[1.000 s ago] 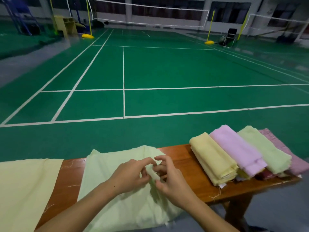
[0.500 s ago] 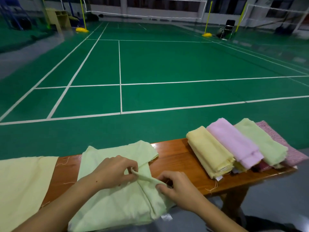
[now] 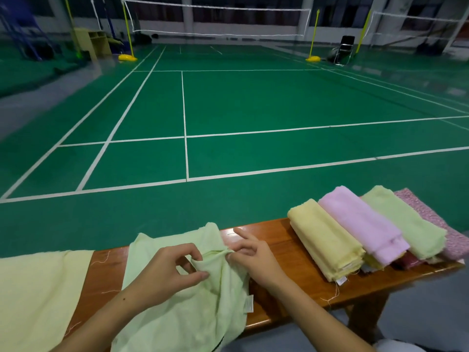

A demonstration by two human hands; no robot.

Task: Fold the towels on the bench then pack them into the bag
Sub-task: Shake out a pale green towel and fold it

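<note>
A light green towel (image 3: 177,311) lies crumpled on the wooden bench (image 3: 291,252), hanging over its near edge. My left hand (image 3: 170,270) pinches a raised fold near the towel's middle. My right hand (image 3: 251,257) pinches the same bunched edge just to the right, index finger stretched out. A pale yellow towel (image 3: 33,295) lies spread flat at the bench's left end. Folded towels sit side by side at the right end: yellow (image 3: 324,240), pink (image 3: 363,224), green (image 3: 403,222) and a patterned pink one (image 3: 431,217). No bag is in view.
The bench's dark leg (image 3: 365,316) stands at lower right on a grey floor strip. Beyond the bench stretches a green badminton court (image 3: 253,110) with white lines, a net (image 3: 215,19) on yellow posts and a black chair (image 3: 345,48) at the back.
Both hands have lifted the towel's edge away from the near side toward the middle and now pinch it close together. The view has tilted upward.
</note>
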